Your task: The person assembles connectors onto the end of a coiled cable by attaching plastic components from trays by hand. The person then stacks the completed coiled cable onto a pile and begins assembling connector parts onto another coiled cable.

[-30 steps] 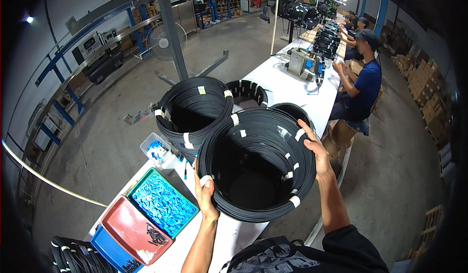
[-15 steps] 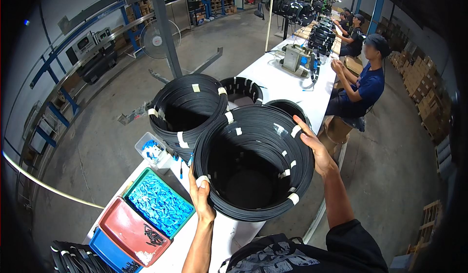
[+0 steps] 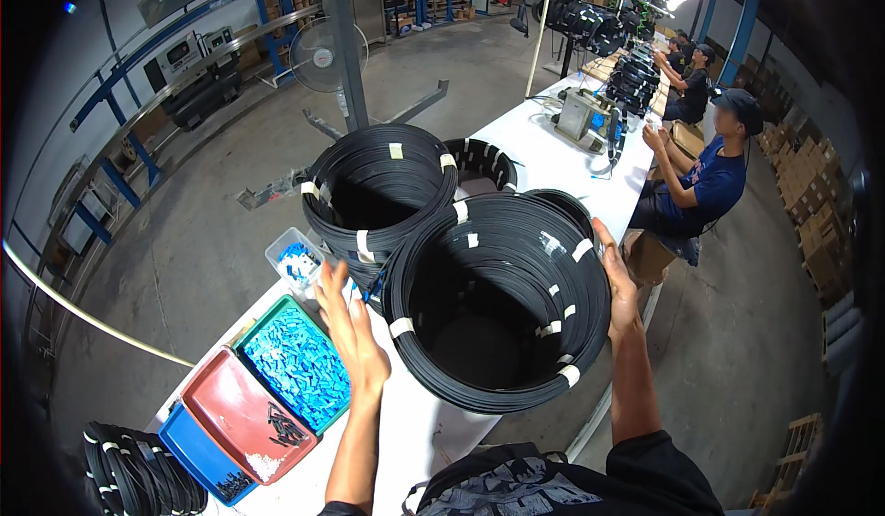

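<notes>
A tall stack of black coiled cable rings (image 3: 498, 304) bound with white tape stands on the white table (image 3: 415, 442) in front of me. My right hand (image 3: 616, 281) presses flat against its right outer side. My left hand (image 3: 355, 332) hovers open, fingers spread, just left of the stack and clear of it. A second stack of black coils (image 3: 378, 193) stands behind and to the left, touching the near one.
A green tray of blue clips (image 3: 300, 369), a red tray (image 3: 244, 419) and a blue tray (image 3: 198, 451) lie at the left. A small clear box (image 3: 295, 260) holds blue parts. More coils (image 3: 138, 470) sit lower left. Seated people (image 3: 705, 180) work further along the table.
My left hand has let go of the near stack's lower left rim and drawn away to the left, fingers open. The right hand stays on the right side.
</notes>
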### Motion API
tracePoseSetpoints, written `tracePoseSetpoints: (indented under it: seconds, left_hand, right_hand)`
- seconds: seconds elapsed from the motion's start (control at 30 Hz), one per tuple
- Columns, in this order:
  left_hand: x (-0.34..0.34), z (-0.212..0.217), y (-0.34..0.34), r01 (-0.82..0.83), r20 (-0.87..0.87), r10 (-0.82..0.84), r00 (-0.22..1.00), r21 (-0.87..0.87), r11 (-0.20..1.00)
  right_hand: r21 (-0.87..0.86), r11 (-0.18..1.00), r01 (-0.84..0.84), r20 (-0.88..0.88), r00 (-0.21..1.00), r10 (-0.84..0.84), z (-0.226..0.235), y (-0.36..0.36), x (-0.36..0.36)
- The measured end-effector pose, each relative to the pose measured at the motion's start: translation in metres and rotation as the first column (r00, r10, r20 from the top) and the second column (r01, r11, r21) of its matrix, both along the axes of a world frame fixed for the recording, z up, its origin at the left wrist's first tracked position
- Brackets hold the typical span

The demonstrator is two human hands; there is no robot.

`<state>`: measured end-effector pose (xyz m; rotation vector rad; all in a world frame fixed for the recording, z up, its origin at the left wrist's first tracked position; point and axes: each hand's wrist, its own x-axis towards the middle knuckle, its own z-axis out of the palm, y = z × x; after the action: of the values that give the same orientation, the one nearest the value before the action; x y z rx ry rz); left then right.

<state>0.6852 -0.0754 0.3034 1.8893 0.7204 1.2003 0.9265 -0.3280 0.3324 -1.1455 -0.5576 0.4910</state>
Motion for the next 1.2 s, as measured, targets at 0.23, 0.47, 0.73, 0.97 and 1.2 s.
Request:
tracePoseSetpoints:
  seconds: [0.23,0.47,0.73,0.97,1.2]
  left_hand:
    - [0.075,0.052,0.094,0.457,-0.395,-0.341,0.853,0.251,0.853]
    - [0.107,0.061,0.095,0.527,-0.764,-0.248,0.596,0.140,0.838]
    - [0.107,0.065,0.088,0.487,-0.697,-0.330,0.637,0.032,0.873]
    - [0.108,0.069,0.086,0.621,-0.676,-0.434,0.595,0.043,0.783]
    - [0.101,0.054,0.100,0.634,-0.680,-0.370,0.633,0.180,0.753]
  right_hand:
    - [-0.074,0.997,0.039,0.149,0.988,-0.027,0.006,0.004,0.002]
    - [-0.040,0.999,-0.015,-0.052,0.999,0.013,0.006,0.002,0.000]
    - [0.107,0.991,-0.078,-0.162,0.982,0.095,0.000,0.000,-0.001]
    - [-0.041,0.997,-0.071,-0.101,0.993,0.066,0.003,-0.004,0.002]
    - [-0.180,0.980,0.085,0.068,0.995,-0.074,-0.009,0.002,0.004]
